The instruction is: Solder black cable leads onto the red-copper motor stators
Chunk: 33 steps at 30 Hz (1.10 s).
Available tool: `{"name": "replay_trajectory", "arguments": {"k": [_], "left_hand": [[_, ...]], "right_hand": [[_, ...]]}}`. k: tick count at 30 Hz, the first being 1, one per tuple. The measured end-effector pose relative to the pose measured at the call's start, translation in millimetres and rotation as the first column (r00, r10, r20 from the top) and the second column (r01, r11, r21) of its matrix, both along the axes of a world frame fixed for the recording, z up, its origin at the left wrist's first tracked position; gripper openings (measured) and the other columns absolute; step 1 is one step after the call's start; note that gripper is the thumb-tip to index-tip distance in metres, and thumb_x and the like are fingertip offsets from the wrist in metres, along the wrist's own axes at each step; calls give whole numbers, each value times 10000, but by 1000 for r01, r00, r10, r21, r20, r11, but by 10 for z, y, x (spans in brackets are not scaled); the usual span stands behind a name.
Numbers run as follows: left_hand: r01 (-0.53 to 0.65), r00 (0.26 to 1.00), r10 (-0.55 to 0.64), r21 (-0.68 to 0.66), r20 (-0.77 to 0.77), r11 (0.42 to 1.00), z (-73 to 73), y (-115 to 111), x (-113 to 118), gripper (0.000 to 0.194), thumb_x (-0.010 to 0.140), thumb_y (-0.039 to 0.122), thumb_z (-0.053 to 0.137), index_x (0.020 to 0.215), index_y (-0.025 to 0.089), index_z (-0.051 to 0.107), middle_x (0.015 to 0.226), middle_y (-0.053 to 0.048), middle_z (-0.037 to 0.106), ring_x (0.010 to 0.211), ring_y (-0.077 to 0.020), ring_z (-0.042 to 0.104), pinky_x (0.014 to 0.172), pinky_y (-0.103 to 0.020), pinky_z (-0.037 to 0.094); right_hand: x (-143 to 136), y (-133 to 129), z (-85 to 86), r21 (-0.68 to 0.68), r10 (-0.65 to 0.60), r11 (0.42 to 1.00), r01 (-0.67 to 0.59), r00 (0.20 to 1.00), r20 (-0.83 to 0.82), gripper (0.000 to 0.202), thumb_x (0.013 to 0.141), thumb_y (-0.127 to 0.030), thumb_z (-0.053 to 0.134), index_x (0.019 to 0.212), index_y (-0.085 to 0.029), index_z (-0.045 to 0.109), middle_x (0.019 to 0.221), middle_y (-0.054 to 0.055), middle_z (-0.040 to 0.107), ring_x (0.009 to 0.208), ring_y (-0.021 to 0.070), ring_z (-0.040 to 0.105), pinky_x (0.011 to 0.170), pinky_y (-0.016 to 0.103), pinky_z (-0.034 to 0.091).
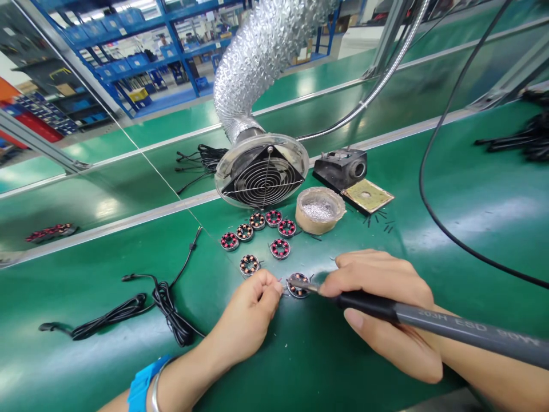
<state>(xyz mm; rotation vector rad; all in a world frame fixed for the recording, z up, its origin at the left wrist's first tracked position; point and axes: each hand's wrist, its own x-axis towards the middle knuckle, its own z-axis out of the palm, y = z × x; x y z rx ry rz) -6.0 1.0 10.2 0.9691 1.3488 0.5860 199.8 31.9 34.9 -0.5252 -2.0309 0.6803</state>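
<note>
My right hand (386,303) is closed around a grey and black soldering iron (429,319). The iron's metal tip reaches the near side of a motor stator (298,285) with copper windings, lying on the green bench. Beside that stator, my left hand (254,306) pinches thin wire ends (283,288) between thumb and forefinger. Whether these wires touch the stator is too small to tell. A black cable (171,312) lies coiled left of my left hand and runs beneath the wrist. Several more stators (280,249), some copper-coloured and some red, stand behind my hands.
Behind the stators sits a round fume extractor (263,177) with a silver flexible duct (253,68). To its right are a tub of metal shavings (319,210) and an iron stand (343,169) with a yellow sponge (368,195). A black cord (446,229) curves across the right side.
</note>
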Motion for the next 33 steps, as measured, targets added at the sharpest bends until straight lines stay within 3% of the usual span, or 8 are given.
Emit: {"name": "replay_trajectory", "arguments": {"k": [4, 8, 14, 17, 20, 24, 30, 33], "left_hand": [[-2, 1000, 2, 1, -2, 1000, 7, 12, 13, 526, 705, 711, 583, 707, 220, 396, 504, 116, 322, 420, -52, 183, 408, -191, 156], [14, 1000, -15, 20, 10, 1000, 4, 16, 5, 508, 741, 698, 571, 702, 222, 398, 500, 109, 331, 422, -64, 201, 418, -201, 173], [111, 993, -113, 93, 19, 990, -60, -15, -65, 460, 893, 623, 454, 685, 215, 410, 535, 80, 362, 455, -88, 254, 460, -228, 217], [190, 981, -182, 172, -63, 967, -26, -32, -96, 425, 966, 540, 366, 707, 210, 432, 594, 52, 412, 514, -110, 325, 515, -245, 266], [316, 934, -248, 272, -255, 909, 93, -45, -104, 337, 997, 419, 336, 756, 210, 445, 676, 16, 486, 621, -146, 423, 603, -274, 314], [395, 879, -266, 291, -397, 871, 215, -45, -101, 257, 993, 337, 331, 790, 215, 430, 730, -3, 528, 694, -175, 474, 668, -300, 333], [305, 944, -254, 265, -211, 915, 104, -15, -125, 349, 980, 446, 341, 756, 204, 455, 680, 9, 520, 637, -147, 444, 634, -269, 346], [252, 968, -246, 147, -55, 957, 57, -12, -107, 454, 929, 580, 394, 685, 203, 458, 556, 51, 416, 513, -113, 337, 522, -246, 284]], "right_hand": [[30, 5, -36, 67, -69, 995, 67, 997, 17, 292, 830, -127, 499, 1095, -206, 596, 765, 19, 667, 572, 143, 583, 554, 282, 480], [-66, 34, -138, 80, -141, 986, 144, 989, -39, 390, 891, -47, 502, 1224, -237, 571, 780, -13, 696, 556, 103, 616, 551, 208, 507], [-259, 72, -351, 162, -87, 984, 77, 995, 55, 229, 891, -34, 511, 1015, -191, 623, 825, 34, 727, 636, 115, 676, 583, 192, 521], [-300, 73, -399, 192, -59, 980, 42, 995, 80, 234, 886, -28, 486, 992, -189, 618, 785, 24, 715, 578, 111, 638, 542, 204, 487], [-308, 60, -374, 216, -72, 975, 55, 995, 71, 233, 872, -16, 484, 968, -193, 601, 741, 9, 685, 550, 109, 600, 528, 210, 462], [-313, 19, -315, 186, -73, 980, 68, 997, 19, 238, 861, -16, 491, 1003, -188, 574, 703, -14, 646, 537, 95, 570, 518, 192, 447], [-337, -19, -359, 188, -31, 982, 20, 998, 52, 293, 855, -35, 483, 1091, -189, 559, 747, 0, 669, 579, 116, 597, 541, 210, 478], [-353, -29, -392, 177, -69, 982, 64, 997, 25, 260, 873, -33, 475, 1058, -196, 558, 742, -6, 656, 580, 107, 600, 546, 196, 480]]}}
